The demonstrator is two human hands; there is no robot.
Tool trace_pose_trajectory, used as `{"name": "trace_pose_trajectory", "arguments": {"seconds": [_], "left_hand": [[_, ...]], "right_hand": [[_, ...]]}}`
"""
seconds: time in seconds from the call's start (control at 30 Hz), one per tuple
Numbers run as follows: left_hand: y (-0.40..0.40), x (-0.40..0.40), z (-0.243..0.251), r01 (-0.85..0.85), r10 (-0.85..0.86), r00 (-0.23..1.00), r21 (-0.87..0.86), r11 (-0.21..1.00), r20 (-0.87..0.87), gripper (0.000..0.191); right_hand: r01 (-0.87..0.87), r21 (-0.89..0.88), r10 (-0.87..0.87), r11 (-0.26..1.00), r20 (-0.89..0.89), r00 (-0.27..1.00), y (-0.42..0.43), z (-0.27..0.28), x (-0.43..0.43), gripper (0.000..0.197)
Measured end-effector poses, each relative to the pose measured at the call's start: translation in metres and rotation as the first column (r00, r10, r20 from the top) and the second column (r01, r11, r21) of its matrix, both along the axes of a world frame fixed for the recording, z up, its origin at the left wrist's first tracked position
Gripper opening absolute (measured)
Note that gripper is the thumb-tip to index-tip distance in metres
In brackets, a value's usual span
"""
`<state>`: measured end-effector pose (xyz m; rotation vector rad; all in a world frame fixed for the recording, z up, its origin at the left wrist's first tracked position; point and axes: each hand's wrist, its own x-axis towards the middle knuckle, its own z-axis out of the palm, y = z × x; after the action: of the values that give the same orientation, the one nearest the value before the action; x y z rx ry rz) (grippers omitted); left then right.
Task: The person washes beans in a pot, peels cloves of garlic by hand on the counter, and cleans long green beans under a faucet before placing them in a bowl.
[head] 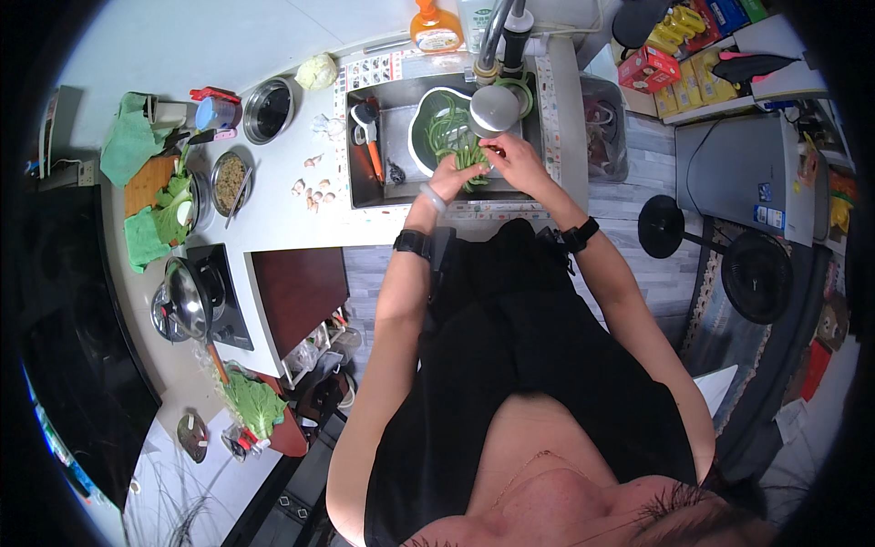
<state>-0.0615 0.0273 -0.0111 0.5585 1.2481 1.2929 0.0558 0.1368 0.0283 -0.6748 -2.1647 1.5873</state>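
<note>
My left hand [446, 179] grips a bunch of green beans [470, 158] over the front of the sink. Close beside it, the fingertips of my right hand [519, 164] are pinched at the upper end of the bunch; whether they hold a single bean is too small to tell. More long green beans [441, 126] lie in a green basin with a white rim [413, 130], which sits inside the stainless steel sink [400, 102]. A round silvery metal piece [494, 109] below the faucet [491, 41] hides the basin's right side.
An orange-handled brush [372, 150] rests at the sink's left. Garlic cloves [314, 195], a cabbage [316, 72], a bowl of minced food [231, 181] and a steel bowl of dark liquid [268, 111] stand on the counter. A wok [188, 297] is by the cooktop [232, 328]. An orange pump bottle [436, 31] stands behind.
</note>
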Motion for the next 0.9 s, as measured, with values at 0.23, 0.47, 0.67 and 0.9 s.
{"name": "trace_pose_trajectory", "arguments": {"seconds": [0.23,0.47,0.67,0.9], "left_hand": [[-0.001,0.003,0.007,0.005,-0.006,0.995,-0.005,1.000,-0.096,0.018],[0.003,0.013,-0.004,-0.039,0.049,0.971,0.047,0.998,-0.234,0.021],[0.005,0.019,-0.011,-0.027,0.057,0.940,0.096,0.995,-0.335,0.021],[0.013,0.027,-0.006,-0.006,0.040,0.706,0.051,0.999,-0.707,0.027]], "right_hand": [[0.115,0.320,-0.084,0.941,-0.109,0.991,-0.006,0.011,0.002,0.029],[0.148,0.323,-0.096,0.935,-0.172,0.980,-0.007,-0.005,0.009,0.027],[0.025,0.337,0.027,0.941,-0.147,0.989,-0.007,0.002,0.011,0.027],[0.102,0.381,-0.015,0.919,-0.226,0.974,-0.014,0.025,0.018,0.023]]}}
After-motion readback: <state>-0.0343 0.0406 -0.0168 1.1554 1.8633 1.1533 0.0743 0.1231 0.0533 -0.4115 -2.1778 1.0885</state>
